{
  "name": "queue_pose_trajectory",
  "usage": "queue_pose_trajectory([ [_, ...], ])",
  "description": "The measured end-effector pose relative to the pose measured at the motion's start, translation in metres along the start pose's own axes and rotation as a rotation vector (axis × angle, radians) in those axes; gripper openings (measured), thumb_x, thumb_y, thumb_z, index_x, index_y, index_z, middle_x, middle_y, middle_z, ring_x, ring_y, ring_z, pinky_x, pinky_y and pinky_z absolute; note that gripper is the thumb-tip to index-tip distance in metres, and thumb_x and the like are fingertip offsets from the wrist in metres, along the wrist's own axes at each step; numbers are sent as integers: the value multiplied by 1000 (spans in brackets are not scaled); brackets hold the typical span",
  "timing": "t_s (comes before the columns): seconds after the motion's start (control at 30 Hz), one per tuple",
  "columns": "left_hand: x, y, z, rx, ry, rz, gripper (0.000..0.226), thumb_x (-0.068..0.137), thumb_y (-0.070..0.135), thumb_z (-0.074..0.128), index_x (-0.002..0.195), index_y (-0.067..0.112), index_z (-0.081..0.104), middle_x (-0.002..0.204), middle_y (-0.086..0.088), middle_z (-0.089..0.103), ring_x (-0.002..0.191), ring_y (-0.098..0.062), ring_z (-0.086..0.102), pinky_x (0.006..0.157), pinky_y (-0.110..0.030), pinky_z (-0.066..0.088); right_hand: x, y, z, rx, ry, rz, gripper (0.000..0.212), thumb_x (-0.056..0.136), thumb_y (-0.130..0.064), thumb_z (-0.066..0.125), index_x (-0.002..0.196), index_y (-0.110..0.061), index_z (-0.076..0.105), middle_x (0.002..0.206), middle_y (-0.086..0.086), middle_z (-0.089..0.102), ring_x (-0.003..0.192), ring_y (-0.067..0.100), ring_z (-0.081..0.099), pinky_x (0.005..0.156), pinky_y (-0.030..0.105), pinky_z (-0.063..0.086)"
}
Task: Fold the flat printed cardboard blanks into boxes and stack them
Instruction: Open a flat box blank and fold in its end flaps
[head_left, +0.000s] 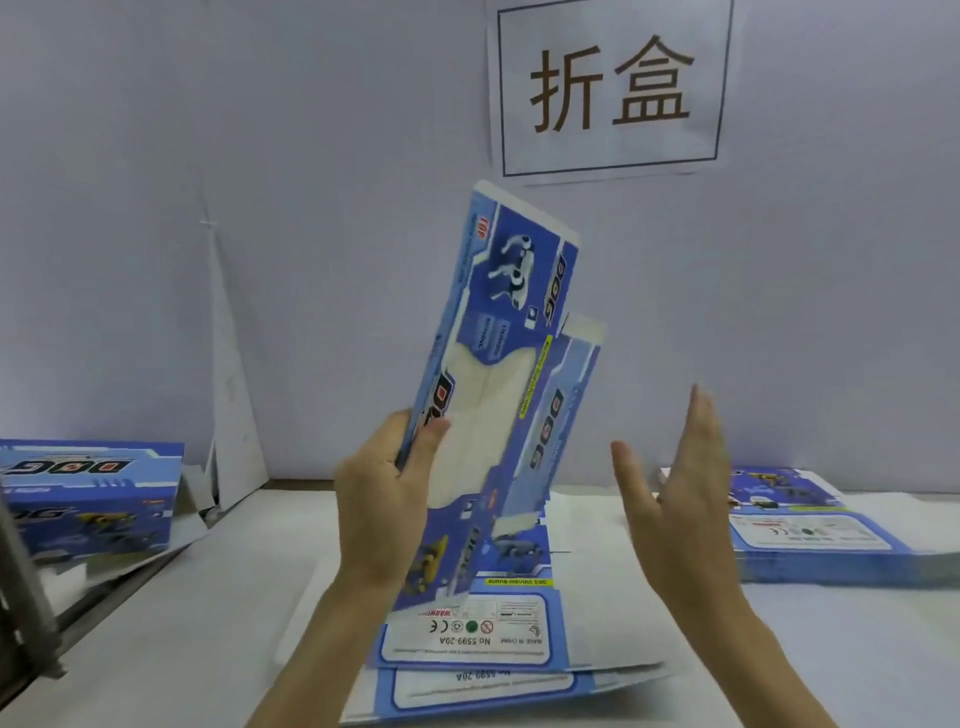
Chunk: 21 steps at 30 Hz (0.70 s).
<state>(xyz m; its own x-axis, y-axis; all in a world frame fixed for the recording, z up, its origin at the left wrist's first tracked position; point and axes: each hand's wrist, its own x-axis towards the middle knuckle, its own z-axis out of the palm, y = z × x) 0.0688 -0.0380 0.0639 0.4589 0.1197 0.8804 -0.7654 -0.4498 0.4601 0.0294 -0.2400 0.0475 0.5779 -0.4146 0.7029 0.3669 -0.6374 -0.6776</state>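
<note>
Above table (208, 597), left hand (379, 499) at blank (501, 322) edge

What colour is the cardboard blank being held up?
The blank is mostly blue with a white middle panel; head view.

Folded box (88, 501) left, blank stack (810, 535) right

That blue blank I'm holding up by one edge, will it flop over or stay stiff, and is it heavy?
Probably stiff: the blank stands tall above the left hand, which pinches only its side edge, without drooping. Likely light, since the open right hand is off it. It may hinge at its creases; its right panel sits at an angle.
</note>
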Motion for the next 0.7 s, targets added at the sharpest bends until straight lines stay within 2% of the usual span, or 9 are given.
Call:
queue_pose_trajectory([
  [0.07,-5,12,9,-223,-1,-175,10,88,37,55,90,27,59,73,28,62,64,7,57,55,-4,42,0,-4,-4,171,-148,194,78,86,-49,47,152,-24,16,158,-2,24,143,14,24,116,34,25],
  [0.13,-12,16,17,-387,-73,-347,37,87,38,54,123,29,55,107,18,67,97,1,64,74,-11,53,1,-4,-7,363,-190,210,50,86,-43,51,135,-34,41,132,-12,55,123,15,54,96,40,52],
  [0.17,-17,16,21,-418,-112,-390,50,86,38,53,135,28,48,120,13,64,109,-2,60,80,-11,52,2,-2,-9,420,-169,203,32,88,-38,53,120,-40,48,112,-18,62,110,15,62,81,37,58],
  [0.23,-25,16,28,-424,-183,-422,65,85,40,50,146,28,34,134,15,53,121,1,52,85,-5,45,2,3,-13,475,-125,194,21,90,-30,56,107,-41,52,97,-17,66,97,13,67,68,30,59],
  [0.33,-28,17,34,-451,-189,-467,65,83,48,46,144,41,25,134,28,45,116,17,45,79,1,40,0,3,-15,445,-126,209,40,79,-44,61,117,-38,52,104,-12,66,96,10,66,68,28,58],
  [0.47,-32,21,38,-447,-160,-507,56,83,53,39,136,52,21,112,47,47,100,28,47,67,0,43,-4,-3,-14,419,-192,266,79,65,-68,70,132,-34,46,113,-10,64,100,12,66,72,29,59],
  [0.53,-38,24,44,-443,-200,-514,56,83,57,37,136,56,21,104,49,53,97,20,55,66,-6,49,-9,-8,-10,565,-336,296,74,63,-63,70,127,-33,49,109,-6,69,94,15,71,66,27,59],
  [0.63,-46,25,52,-438,-311,-530,59,83,59,38,140,56,23,128,25,55,112,-2,59,85,-25,55,-17,-15,-1,697,-556,316,59,62,-60,67,112,-29,62,102,-1,73,88,20,72,68,26,58],
  [0.7,-42,21,45,-452,-377,-533,59,85,54,42,142,47,31,131,17,56,111,0,59,79,-17,54,-16,-15,-3,640,-563,242,44,67,-57,67,103,-31,69,103,1,73,92,20,71,76,30,59],
])
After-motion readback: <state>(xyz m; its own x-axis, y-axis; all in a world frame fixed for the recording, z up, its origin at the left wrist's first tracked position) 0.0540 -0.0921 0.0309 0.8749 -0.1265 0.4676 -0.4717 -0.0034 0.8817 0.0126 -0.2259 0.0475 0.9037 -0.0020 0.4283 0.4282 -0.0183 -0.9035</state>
